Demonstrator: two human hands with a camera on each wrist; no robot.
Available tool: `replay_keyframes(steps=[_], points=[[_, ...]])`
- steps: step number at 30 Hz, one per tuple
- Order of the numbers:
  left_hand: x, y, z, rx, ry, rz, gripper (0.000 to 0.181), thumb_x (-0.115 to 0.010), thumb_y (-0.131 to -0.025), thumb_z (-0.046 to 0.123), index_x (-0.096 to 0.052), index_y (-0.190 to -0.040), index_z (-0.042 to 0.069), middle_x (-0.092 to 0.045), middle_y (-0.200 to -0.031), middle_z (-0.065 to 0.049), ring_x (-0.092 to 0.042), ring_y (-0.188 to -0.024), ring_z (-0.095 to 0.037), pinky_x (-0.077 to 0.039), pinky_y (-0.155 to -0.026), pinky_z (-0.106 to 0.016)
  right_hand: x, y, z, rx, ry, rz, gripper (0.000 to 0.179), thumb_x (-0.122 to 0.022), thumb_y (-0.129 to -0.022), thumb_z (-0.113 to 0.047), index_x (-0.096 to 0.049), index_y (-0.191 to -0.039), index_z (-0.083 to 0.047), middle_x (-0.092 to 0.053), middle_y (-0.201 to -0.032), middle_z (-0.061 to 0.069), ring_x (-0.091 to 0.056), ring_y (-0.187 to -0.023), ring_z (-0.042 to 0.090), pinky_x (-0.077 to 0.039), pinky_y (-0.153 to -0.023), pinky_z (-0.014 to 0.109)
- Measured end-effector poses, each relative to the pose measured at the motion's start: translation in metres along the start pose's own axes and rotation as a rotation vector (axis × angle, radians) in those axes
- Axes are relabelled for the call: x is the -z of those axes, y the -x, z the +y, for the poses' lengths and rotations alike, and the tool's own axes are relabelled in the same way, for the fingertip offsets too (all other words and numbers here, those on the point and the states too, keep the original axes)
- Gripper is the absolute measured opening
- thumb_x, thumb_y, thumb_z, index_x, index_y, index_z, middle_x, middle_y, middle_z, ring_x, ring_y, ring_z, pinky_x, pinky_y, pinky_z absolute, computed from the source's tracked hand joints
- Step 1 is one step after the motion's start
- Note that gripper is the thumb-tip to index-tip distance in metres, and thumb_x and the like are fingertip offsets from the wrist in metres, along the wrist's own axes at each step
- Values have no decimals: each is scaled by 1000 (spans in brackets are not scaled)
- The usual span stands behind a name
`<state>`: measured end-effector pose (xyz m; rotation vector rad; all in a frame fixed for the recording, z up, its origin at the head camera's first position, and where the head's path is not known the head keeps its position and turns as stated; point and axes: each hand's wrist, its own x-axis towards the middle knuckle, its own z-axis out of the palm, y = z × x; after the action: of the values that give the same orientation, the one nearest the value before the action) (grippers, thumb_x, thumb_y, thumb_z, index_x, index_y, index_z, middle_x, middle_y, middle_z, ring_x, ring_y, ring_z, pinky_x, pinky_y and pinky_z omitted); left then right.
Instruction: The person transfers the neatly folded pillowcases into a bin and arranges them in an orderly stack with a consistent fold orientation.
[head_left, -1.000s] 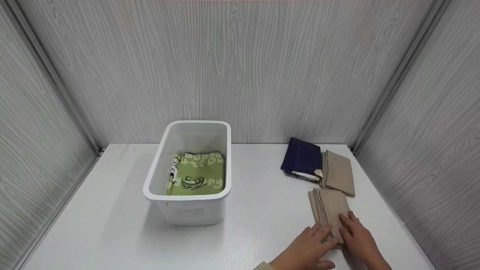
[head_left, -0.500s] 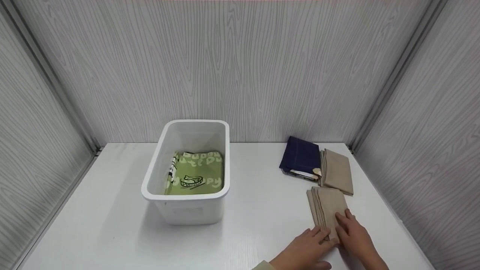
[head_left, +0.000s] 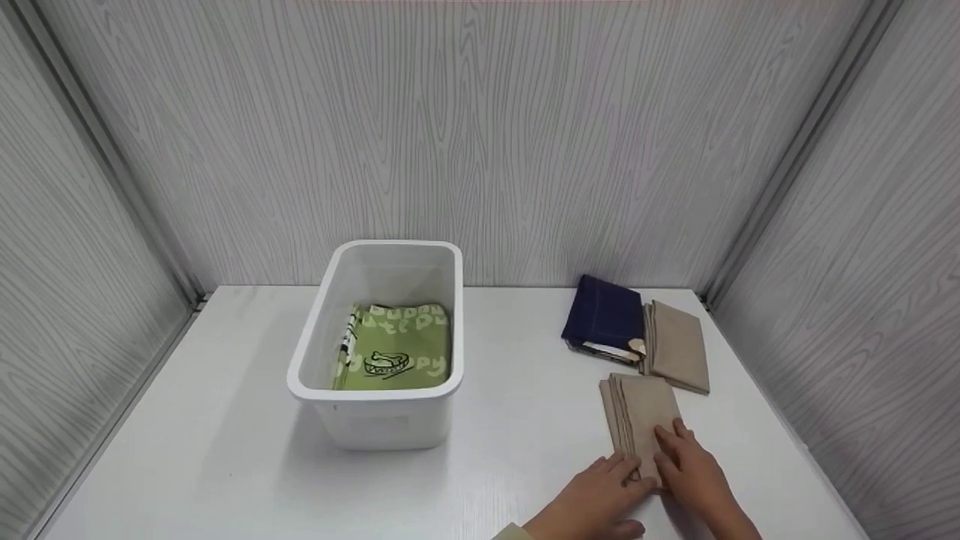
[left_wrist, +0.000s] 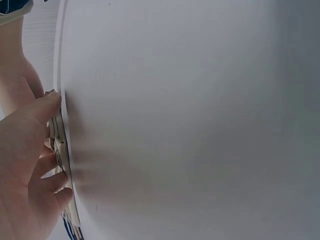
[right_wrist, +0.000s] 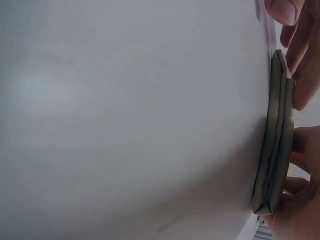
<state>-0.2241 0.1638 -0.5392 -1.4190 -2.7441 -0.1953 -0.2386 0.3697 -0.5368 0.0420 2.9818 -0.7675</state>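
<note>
A folded beige cloth (head_left: pixel 649 409) lies on the white table at the lower right in the head view, its layered folds along the left side. My left hand (head_left: pixel 596 495) rests its fingers on the cloth's near left part. Fingers of my right hand (head_left: pixel 694 476) lie on its right side. In the left wrist view, the left hand (left_wrist: pixel 25 165) lies along the layered edge. The right wrist view shows the cloth's thick folded side (right_wrist: pixel 275 135) flat against the tabletop, with fingers of both hands over it.
A white plastic bin (head_left: pixel 375 394) stands left of centre, with a folded green printed cloth (head_left: pixel 405 341) inside. Behind the handled cloth lie a folded navy cloth (head_left: pixel 604 319) and another folded beige cloth (head_left: pixel 679 345). Grey wood-grain panels (head_left: pixel 480 150) enclose the table's back and sides.
Both hands have moved slightly left, and the folded beige cloth under them has slid left along the table. The bin and the other folded cloths have stayed in place.
</note>
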Motion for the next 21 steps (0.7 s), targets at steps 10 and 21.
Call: replay_keyframes(steps=[10,21], points=[[-1,12,-9,-1,-42,35,60,-59,-94,56,-48,-146,29,-44,-151,-2,-41,-141,-18,-38,-113,-30,-8,-6,-15,14,21,7,52,-58,-99,-19,-47,-145,1,-22,-156,34,-23,-140,55,-28,-109,66],[4,24,-22,53,-38,46,56,-65,-91,53,-53,-140,28,-47,-145,-1,-43,-136,-13,-38,-112,-27,-16,-15,-35,55,-9,-13,51,-58,-98,-17,-48,-145,0,-24,-156,32,-23,-141,55,-27,-111,65]])
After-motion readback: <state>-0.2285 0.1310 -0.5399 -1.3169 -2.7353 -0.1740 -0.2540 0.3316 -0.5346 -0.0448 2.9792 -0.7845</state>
